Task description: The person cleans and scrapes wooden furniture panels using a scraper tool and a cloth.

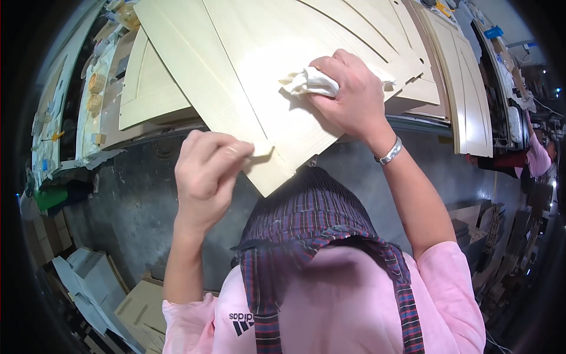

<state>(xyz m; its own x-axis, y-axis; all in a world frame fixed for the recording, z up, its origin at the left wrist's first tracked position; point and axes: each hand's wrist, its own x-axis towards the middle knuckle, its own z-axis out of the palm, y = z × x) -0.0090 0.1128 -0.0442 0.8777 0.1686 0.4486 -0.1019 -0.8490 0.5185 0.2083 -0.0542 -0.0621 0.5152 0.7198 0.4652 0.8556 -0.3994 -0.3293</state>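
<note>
A cream-coloured wooden panel (236, 76) with a long groove lies at an angle in front of me, its near corner pointing toward my body. My right hand (354, 88) is closed around a crumpled white cloth (315, 82) over the panel's bright middle. At the panel's near left edge, my left hand (206, 171) is closed in a pinch. A small pale piece (263, 148) sticks out from its fingertips above the near corner; its kind is too unclear to name. A metal bracelet (390, 152) circles my right wrist.
More cream panels lie under and beside this one, among them a framed door panel (466, 82) at right. A cluttered bench (94, 88) stands at left. Grey floor (141, 194) shows below. Flattened cardboard (141, 312) lies at lower left. Another person (537, 156) is at far right.
</note>
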